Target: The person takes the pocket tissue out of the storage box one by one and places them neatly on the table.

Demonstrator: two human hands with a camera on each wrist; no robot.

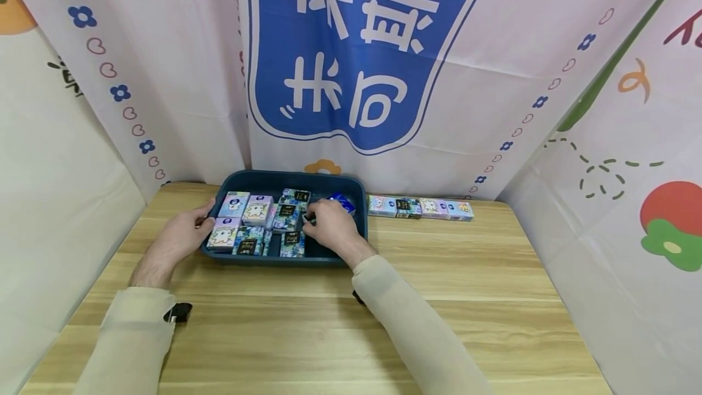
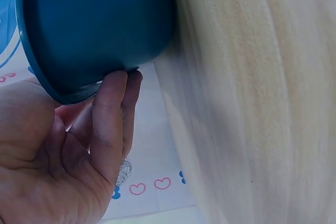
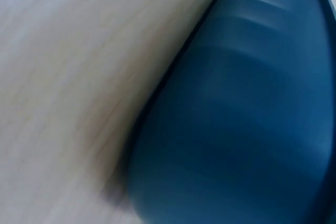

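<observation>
A dark blue plastic bin (image 1: 285, 260) stands on the wooden table, holding several small tissue packs. At its left end, my left hand (image 1: 183, 230) grips the rim, with fingers against the outer wall in the left wrist view. White and lilac cartoon packs (image 1: 223, 233) lie in the left part. Blue floral packs (image 1: 287, 218) lie in the middle. My right hand (image 1: 333, 225) reaches inside, right of the floral packs, fingers bent. A pale edge shows between its thumb and fingers; whether they pinch it is unclear. Behind this hand is a shiny blue packet (image 1: 343, 202), partly hidden.
To the right of the bin, a row of small packs (image 1: 434, 208) lies along the table's back edge. A printed cloth (image 1: 466, 108) hangs right behind the table. Wood tabletop (image 1: 439, 285) extends in front and to the right.
</observation>
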